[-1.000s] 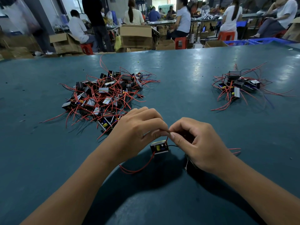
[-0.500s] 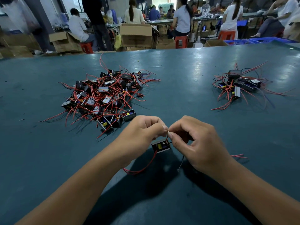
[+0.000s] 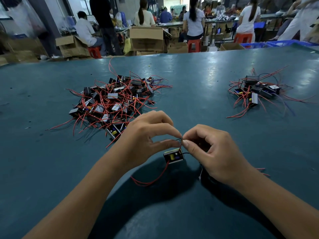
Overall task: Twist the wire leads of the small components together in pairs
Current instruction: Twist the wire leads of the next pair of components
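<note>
Head view, teal table (image 3: 198, 75). Left hand (image 3: 146, 135) and right hand (image 3: 212, 150) meet fingertip to fingertip near the table's front middle, above a small component (image 3: 173, 156): an open black case with a yellow part and a blue part visible inside. Both hands pinch the thin dark wire leads (image 3: 179, 139) between thumb and forefinger, fingers curled narrow around them; the leads run down to the component's right side. Whether the component rests on the table or hangs just above it, cannot tell. A red lead (image 3: 151, 180) leaves the component's lower left and loops across the table between the forearms. A pale thin wire end (image 3: 200, 175) hangs below the right hand. Large pile of components (image 3: 112, 100) with tangled red leads lies beyond the left hand, its near edge just behind the knuckles. Smaller pile (image 3: 255, 92) sits far right, well apart. Background: cardboard boxes (image 3: 146, 38), red stools (image 3: 194, 45), seated and standing people (image 3: 195, 19).
</note>
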`<action>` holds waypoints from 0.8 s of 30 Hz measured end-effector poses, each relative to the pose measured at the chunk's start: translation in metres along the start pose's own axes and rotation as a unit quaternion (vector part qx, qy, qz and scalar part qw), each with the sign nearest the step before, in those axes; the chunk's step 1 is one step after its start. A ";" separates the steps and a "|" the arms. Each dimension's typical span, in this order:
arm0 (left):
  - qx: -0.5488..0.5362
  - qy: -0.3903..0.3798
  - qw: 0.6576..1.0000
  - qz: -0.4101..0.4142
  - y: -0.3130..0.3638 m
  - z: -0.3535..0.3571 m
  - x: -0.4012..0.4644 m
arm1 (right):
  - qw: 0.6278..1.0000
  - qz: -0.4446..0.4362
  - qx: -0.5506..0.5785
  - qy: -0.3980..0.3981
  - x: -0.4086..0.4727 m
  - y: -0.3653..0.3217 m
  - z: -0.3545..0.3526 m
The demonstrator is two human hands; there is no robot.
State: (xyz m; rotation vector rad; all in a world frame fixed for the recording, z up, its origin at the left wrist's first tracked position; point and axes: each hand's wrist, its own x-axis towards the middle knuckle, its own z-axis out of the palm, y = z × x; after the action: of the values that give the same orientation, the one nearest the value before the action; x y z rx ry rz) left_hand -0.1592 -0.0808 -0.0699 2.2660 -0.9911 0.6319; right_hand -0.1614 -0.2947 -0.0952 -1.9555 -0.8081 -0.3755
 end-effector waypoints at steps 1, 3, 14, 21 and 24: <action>0.008 0.000 1.000 0.004 0.000 0.001 0.000 | 1.000 -0.001 0.000 -0.001 0.000 0.000 0.000; 0.016 0.002 1.000 0.011 0.000 0.002 0.000 | 1.000 -0.005 -0.002 -0.003 -0.001 0.000 0.001; -0.010 -0.006 1.000 0.005 0.002 0.001 0.001 | 1.000 -0.025 -0.015 -0.003 -0.002 -0.002 0.003; -0.112 -0.059 0.985 -0.116 0.012 0.002 0.000 | 0.996 -0.068 -0.065 0.011 -0.002 -0.004 0.001; -0.138 -0.094 0.974 -0.154 0.013 0.003 0.000 | 0.995 -0.072 -0.069 0.010 -0.002 -0.004 0.001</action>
State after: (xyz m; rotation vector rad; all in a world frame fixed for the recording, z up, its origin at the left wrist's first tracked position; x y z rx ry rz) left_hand -0.1687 -0.0900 -0.0675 2.1917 -0.7358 0.1388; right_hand -0.1657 -0.2928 -0.0942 -2.0229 -0.9332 -0.5490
